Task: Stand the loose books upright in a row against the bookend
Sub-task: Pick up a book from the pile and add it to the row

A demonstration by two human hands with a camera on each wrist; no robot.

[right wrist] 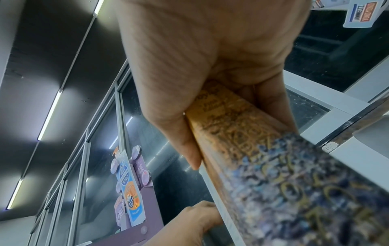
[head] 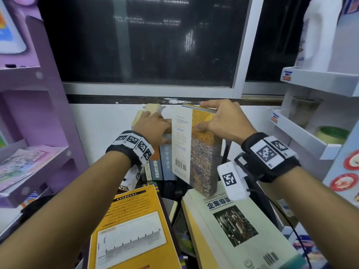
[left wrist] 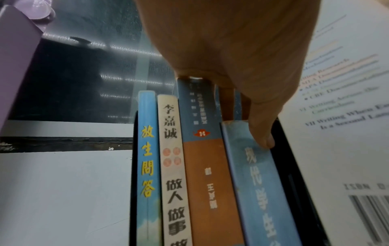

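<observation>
While the row of upright books (head: 158, 162) is steadied by the left hand (head: 153, 129), whose fingers are laid nearly straight across the tops, a thick paperback (head: 196, 150) is held upright by the right hand (head: 223, 121) at the right end of that row, its lower corner just above a pale flat book (head: 239, 226) near the desk's front edge; an orange book (head: 132, 230) also lies flat there. In the left wrist view, the thumb (left wrist: 261, 131) is pressed on the top of the blue spine (left wrist: 261, 183), and a dark upright edge, probably the bookend (left wrist: 133, 166), is seen left of the row. In the right wrist view, the paperback's spine (right wrist: 252, 149) is pinched at its top between curled fingers (right wrist: 271, 99) and thumb. The paperback is judged fairly heavy, its covers flexible and smooth; a grip across the spine near the top seems soundest.
</observation>
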